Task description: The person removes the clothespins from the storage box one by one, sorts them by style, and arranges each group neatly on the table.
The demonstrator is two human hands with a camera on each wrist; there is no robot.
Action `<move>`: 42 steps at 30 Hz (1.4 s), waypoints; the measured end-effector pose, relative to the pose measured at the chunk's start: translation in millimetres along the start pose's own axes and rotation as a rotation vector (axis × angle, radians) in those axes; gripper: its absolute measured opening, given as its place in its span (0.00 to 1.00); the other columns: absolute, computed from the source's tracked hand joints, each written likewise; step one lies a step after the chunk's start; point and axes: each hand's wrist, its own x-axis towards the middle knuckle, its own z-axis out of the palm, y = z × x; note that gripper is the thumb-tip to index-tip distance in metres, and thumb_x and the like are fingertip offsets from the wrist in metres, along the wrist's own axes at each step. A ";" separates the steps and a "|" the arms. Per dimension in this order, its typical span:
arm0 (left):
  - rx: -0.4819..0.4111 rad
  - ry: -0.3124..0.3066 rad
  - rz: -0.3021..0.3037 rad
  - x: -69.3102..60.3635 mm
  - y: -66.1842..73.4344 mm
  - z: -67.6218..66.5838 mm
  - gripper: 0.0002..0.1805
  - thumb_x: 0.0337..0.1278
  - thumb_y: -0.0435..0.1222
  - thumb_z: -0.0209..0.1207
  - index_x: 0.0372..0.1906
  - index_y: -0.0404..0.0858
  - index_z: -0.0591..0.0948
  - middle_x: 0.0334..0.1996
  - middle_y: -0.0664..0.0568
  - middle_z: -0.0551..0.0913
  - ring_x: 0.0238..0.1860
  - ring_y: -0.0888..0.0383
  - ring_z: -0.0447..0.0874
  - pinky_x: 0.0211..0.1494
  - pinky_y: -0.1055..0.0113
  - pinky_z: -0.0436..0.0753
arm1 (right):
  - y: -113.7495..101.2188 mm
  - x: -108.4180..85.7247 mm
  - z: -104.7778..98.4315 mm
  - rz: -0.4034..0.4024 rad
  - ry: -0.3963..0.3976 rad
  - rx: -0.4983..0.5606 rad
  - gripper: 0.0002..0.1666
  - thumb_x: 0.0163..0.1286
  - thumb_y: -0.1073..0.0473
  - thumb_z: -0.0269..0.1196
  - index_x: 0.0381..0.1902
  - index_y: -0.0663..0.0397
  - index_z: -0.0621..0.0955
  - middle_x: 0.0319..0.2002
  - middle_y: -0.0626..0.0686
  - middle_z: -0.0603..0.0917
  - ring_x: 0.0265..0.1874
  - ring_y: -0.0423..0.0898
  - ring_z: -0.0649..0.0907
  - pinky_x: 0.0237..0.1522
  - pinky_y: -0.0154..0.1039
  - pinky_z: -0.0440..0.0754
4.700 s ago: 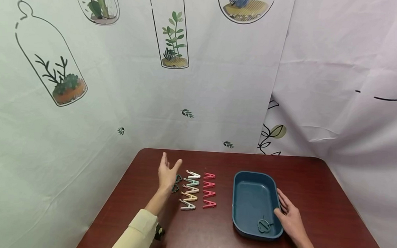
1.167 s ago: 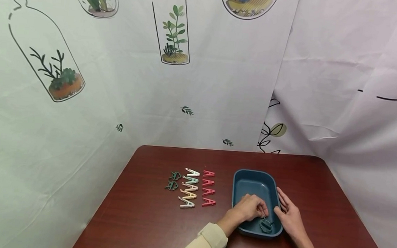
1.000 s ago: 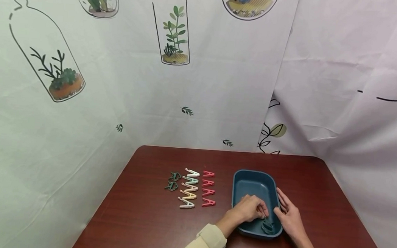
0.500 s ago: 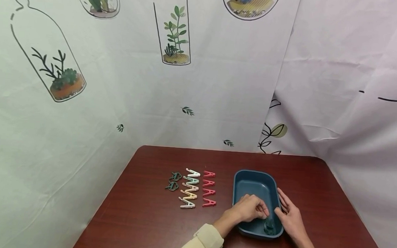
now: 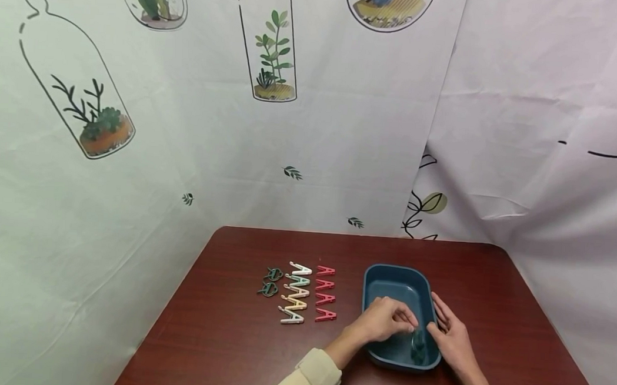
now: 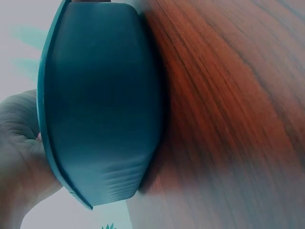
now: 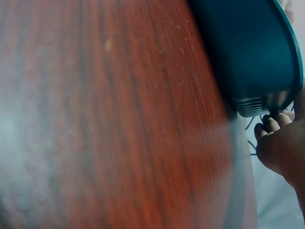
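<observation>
In the head view my left hand [image 5: 385, 320] reaches into a blue tray [image 5: 394, 272], its thumb and fingertips bunched together. They appear to pinch the top of a dark green clip [image 5: 418, 347], which stands near the tray's right front corner. The clip is seen edge-on against a similar colour, so its outline is faint. My right hand [image 5: 450, 336] grips the tray's right wall, thumb by the rim and fingers along the outside. Both wrist views show the tray's outer wall; the left wrist view has my left hand [image 6: 21, 148] over the rim.
Left of the tray lie two dark green clips [image 5: 268, 289], a column of white, mint, peach and yellow clothespins [image 5: 291, 316], and a column of red clothespins [image 5: 325, 315]. The dark red table [image 5: 225, 340] ends at a printed cloth backdrop [image 5: 332, 158].
My left hand has moved from beside the green clips on the table into the tray. The clip there has shifted right and turned edge-on; the hand has lifted slightly. My right hand stays on the tray.
</observation>
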 end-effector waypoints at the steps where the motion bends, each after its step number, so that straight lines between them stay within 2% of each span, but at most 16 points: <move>1: -0.018 0.010 0.003 -0.5 -0.2 -0.9 0.02 0.67 0.36 0.72 0.38 0.48 0.92 0.30 0.71 0.87 0.29 0.79 0.80 0.34 0.81 0.79 | 0.0 0.1 0.1 0.002 0.001 -0.002 0.44 0.73 0.77 0.58 0.83 0.63 0.60 0.76 0.69 0.67 0.72 0.64 0.66 0.49 0.14 0.72; 8: -0.125 0.095 0.036 -3.6 -3.6 -8.7 0.02 0.67 0.35 0.71 0.41 0.44 0.92 0.33 0.68 0.88 0.32 0.78 0.82 0.40 0.81 0.82 | -0.1 0.0 0.1 0.004 0.008 -0.009 0.43 0.73 0.76 0.59 0.83 0.62 0.61 0.76 0.68 0.67 0.71 0.56 0.68 0.49 0.15 0.72; 12: -0.173 0.144 0.057 -5.6 -6.8 -13.5 0.02 0.67 0.35 0.71 0.41 0.43 0.91 0.35 0.65 0.89 0.34 0.77 0.84 0.41 0.79 0.83 | -0.1 0.2 0.1 0.011 0.005 -0.005 0.44 0.73 0.77 0.59 0.83 0.62 0.60 0.76 0.69 0.67 0.72 0.60 0.67 0.49 0.14 0.71; 15: -0.223 0.178 0.050 -7.8 -9.6 -16.9 0.02 0.66 0.34 0.72 0.41 0.44 0.91 0.36 0.65 0.90 0.34 0.76 0.85 0.42 0.78 0.84 | 0.3 0.3 0.3 0.014 0.005 0.000 0.44 0.72 0.77 0.58 0.83 0.63 0.60 0.76 0.69 0.66 0.72 0.62 0.66 0.49 0.14 0.71; 21: -0.321 0.234 0.033 -13.5 -12.9 -26.2 0.03 0.66 0.32 0.72 0.41 0.41 0.91 0.36 0.64 0.89 0.36 0.73 0.87 0.43 0.75 0.86 | 1.8 0.8 0.5 0.002 0.011 -0.007 0.43 0.72 0.77 0.58 0.83 0.63 0.60 0.76 0.69 0.67 0.71 0.51 0.68 0.50 0.15 0.72; 23: -0.339 0.248 0.034 -16.0 -13.7 -30.7 0.03 0.66 0.31 0.71 0.42 0.40 0.91 0.36 0.64 0.90 0.36 0.72 0.88 0.44 0.74 0.86 | 1.9 0.6 0.0 0.008 0.004 -0.005 0.43 0.73 0.76 0.58 0.83 0.62 0.60 0.76 0.69 0.67 0.72 0.53 0.68 0.50 0.17 0.74; 27: -0.359 0.286 0.040 -20.8 -17.6 -39.3 0.05 0.65 0.29 0.71 0.42 0.40 0.90 0.38 0.62 0.91 0.37 0.71 0.89 0.45 0.73 0.87 | 1.4 0.3 -1.6 0.029 -0.020 0.000 0.42 0.76 0.73 0.56 0.84 0.61 0.58 0.77 0.69 0.65 0.74 0.63 0.66 0.52 0.21 0.77; 30: -0.377 0.324 0.043 -22.8 -22.8 -44.5 0.06 0.64 0.28 0.71 0.43 0.40 0.91 0.38 0.62 0.91 0.37 0.69 0.89 0.45 0.72 0.87 | 0.8 0.6 -2.1 0.036 -0.025 0.000 0.42 0.76 0.73 0.56 0.84 0.61 0.58 0.78 0.69 0.64 0.74 0.64 0.66 0.51 0.20 0.76; 32: -0.398 0.348 0.048 -23.7 -25.6 -47.8 0.05 0.64 0.29 0.72 0.43 0.38 0.91 0.38 0.60 0.92 0.37 0.68 0.90 0.44 0.71 0.87 | 0.6 0.8 -2.1 0.030 -0.021 0.003 0.42 0.75 0.74 0.57 0.84 0.62 0.58 0.78 0.69 0.65 0.74 0.60 0.66 0.49 0.17 0.74; 33: -0.407 0.359 0.047 -24.3 -27.1 -49.4 0.05 0.64 0.29 0.72 0.43 0.38 0.91 0.38 0.59 0.92 0.37 0.68 0.90 0.44 0.71 0.87 | 0.6 0.9 -2.1 0.025 -0.018 0.002 0.42 0.75 0.74 0.57 0.84 0.62 0.59 0.77 0.69 0.65 0.73 0.55 0.67 0.49 0.17 0.74; 35: -0.432 0.380 0.049 -25.3 -30.1 -52.8 0.05 0.64 0.30 0.72 0.43 0.37 0.91 0.38 0.55 0.93 0.37 0.68 0.90 0.44 0.71 0.87 | 0.9 0.8 -1.9 0.013 -0.010 0.009 0.42 0.75 0.75 0.58 0.83 0.63 0.59 0.77 0.69 0.66 0.71 0.40 0.68 0.49 0.16 0.73; 38: -0.466 0.413 0.047 -28.2 -33.9 -59.0 0.05 0.64 0.30 0.72 0.43 0.36 0.91 0.39 0.49 0.93 0.38 0.65 0.91 0.44 0.71 0.87 | 1.7 0.5 -1.3 -0.008 0.000 0.022 0.43 0.73 0.76 0.58 0.83 0.63 0.60 0.76 0.70 0.67 0.63 0.21 0.66 0.49 0.16 0.72; 40: -0.476 0.433 0.045 -30.3 -36.8 -63.6 0.05 0.64 0.30 0.72 0.43 0.36 0.91 0.39 0.48 0.93 0.39 0.60 0.92 0.44 0.71 0.86 | 2.5 0.2 -0.8 -0.019 0.006 0.029 0.43 0.72 0.76 0.59 0.83 0.64 0.61 0.76 0.70 0.67 0.58 0.15 0.65 0.50 0.16 0.72; 42: -0.487 0.449 0.042 -33.3 -39.7 -68.6 0.05 0.64 0.30 0.72 0.43 0.35 0.91 0.39 0.47 0.93 0.41 0.50 0.93 0.43 0.72 0.86 | 2.6 -0.2 -0.4 -0.022 0.007 0.034 0.43 0.72 0.76 0.58 0.82 0.64 0.61 0.76 0.70 0.67 0.58 0.15 0.66 0.50 0.16 0.72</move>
